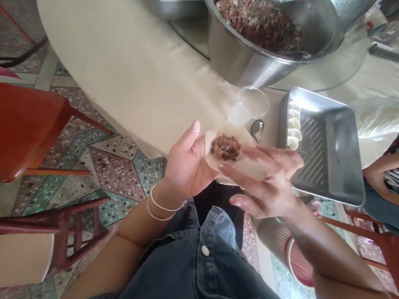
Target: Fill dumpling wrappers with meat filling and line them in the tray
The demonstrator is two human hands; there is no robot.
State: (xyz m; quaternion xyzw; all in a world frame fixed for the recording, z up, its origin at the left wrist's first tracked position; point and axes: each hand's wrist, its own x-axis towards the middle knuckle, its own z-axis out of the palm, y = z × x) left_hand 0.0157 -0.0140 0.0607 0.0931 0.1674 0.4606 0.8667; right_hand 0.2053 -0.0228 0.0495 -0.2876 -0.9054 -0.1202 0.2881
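A round dumpling wrapper [210, 157] with a mound of minced meat filling [226, 147] on it lies across the fingers of my left hand [186, 164], whose thumb points up at the wrapper's left side. Over the right part of the wrapper reaches my right hand [269, 180], fingers stretched and spread, fingertips at or just above the dough. Just beyond the hands are a small clear bowl [265, 104] and a metal spoon [257, 128] on the tablecloth.
A large steel pot [241, 60] of meat filling stands at the back. To the right, a metal tray [327, 189] holds several folded dumplings [293, 133]; a person's arm [387, 169] is beyond it. Another tray [179, 9] stands behind. Left are an orange chair [17, 130] and a wooden chair [65, 231].
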